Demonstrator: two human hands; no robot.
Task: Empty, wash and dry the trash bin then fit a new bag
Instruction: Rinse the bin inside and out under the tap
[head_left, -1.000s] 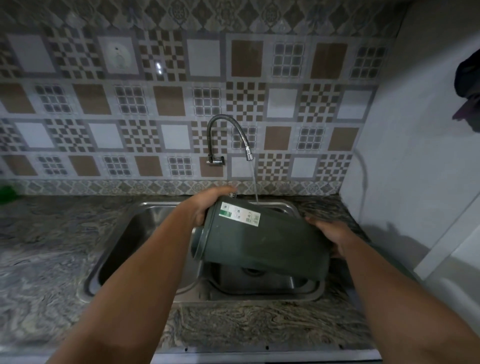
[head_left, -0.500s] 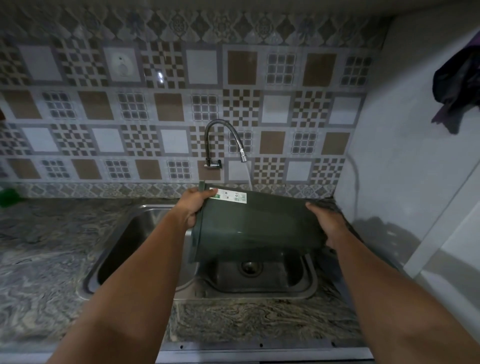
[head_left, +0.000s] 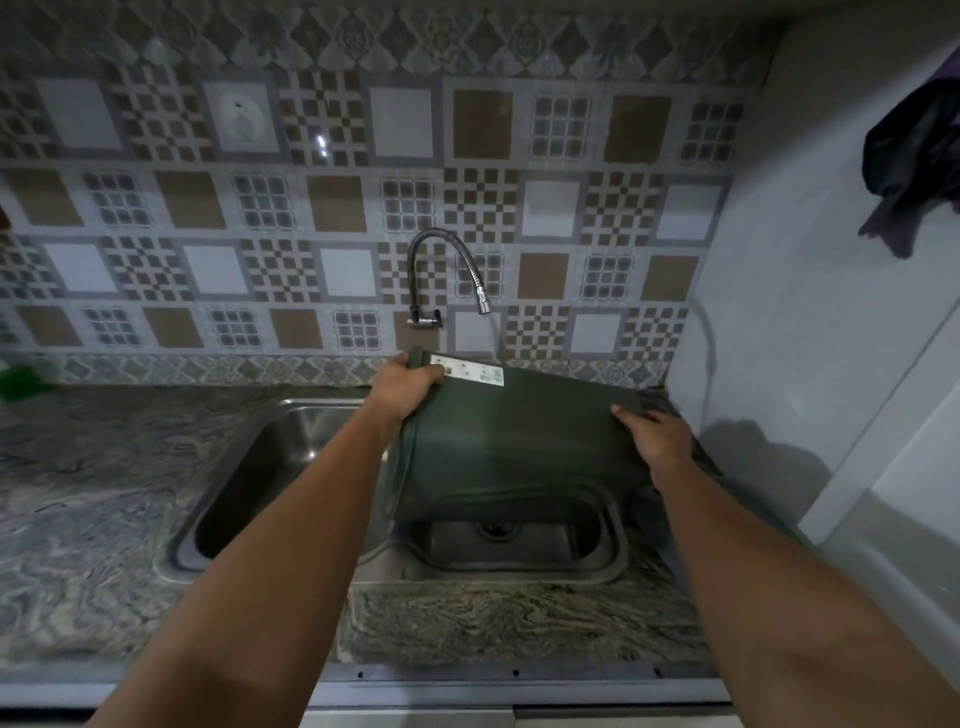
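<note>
One dark green trash bin (head_left: 514, 452), two hands, left (head_left: 402, 387) and right (head_left: 657, 441), one gooseneck tap (head_left: 447, 275), one steel sink (head_left: 291, 467) with two basins, one white label (head_left: 470, 370), one hanging dark cloth (head_left: 914, 150)

Both bare forearms reach forward and a little inward from the lower corners. The left hand (head_left: 404, 387) is raised higher, its fingers curled over the rim of the bin (head_left: 519, 457), gripping it. The right hand (head_left: 657, 441) sits lower and farther right, palm pressed on the bin's other end, fingers lying along its side
</note>
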